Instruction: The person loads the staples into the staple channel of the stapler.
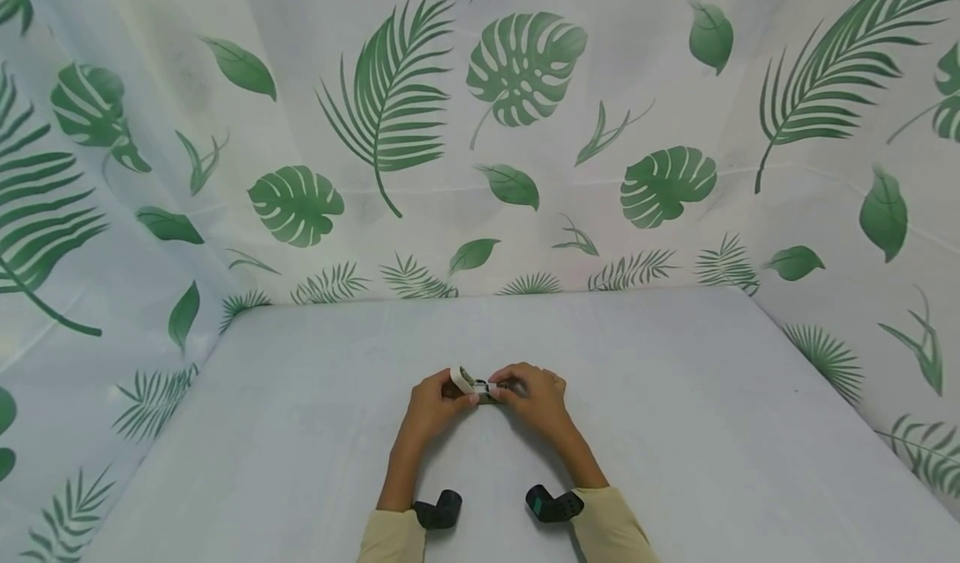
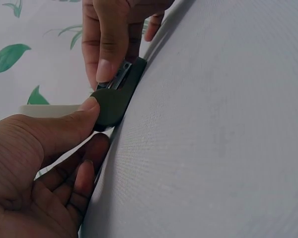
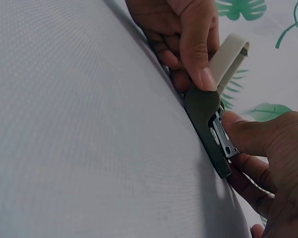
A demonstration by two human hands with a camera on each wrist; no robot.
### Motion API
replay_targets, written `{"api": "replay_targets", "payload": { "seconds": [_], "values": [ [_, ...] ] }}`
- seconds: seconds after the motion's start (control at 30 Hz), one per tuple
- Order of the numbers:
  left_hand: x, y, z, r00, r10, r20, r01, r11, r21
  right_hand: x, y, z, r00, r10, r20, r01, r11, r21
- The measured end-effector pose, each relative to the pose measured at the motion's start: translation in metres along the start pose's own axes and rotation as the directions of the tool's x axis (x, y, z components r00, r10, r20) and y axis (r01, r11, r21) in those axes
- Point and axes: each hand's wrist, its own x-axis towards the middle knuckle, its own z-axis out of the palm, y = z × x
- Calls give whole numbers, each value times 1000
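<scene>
A small stapler [image 1: 486, 399] with a dark green base stands low over the white table, its cream top cover [image 3: 227, 62] swung up. Between cover and base shows the metal staple magazine [image 3: 222, 136]. My left hand [image 1: 437, 405] grips the stapler by its hinge end, thumb pressed on the round green side. From the other end my right hand [image 1: 538, 395] pinches at the magazine, thumb on top and fingers by the base's tip. In the left wrist view the right fingers cover part of the magazine.
The white-covered table [image 1: 675, 413] spreads around both hands. A curtain with green leaf prints [image 1: 525, 72] rises behind it and along both sides. Black wrist cameras [image 1: 442, 510] sit at the cuffs of the beige sleeves [image 1: 392, 538].
</scene>
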Motion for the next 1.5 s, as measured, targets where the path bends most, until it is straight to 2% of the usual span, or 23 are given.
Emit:
{"api": "replay_targets", "payload": {
  "seconds": [0.53,0.97,1.27,1.5],
  "values": [
    [2,-2,0,1000,-11,-1,11,1000,7,0,1,2,1000,8,17,-7,1000,-30],
    [2,-1,1,1000,-14,-9,14,1000,6,-1,5,-1,997,-68,35,68,997,27],
    [0,2,1,1000,-16,-14,16,1000,7,-1,6,-1,997,-54,47,53,999,8],
    [0,2,1,1000,-11,-9,11,1000,1,-2,7,-1,998,-48,42,47,998,29]
  ]
}}
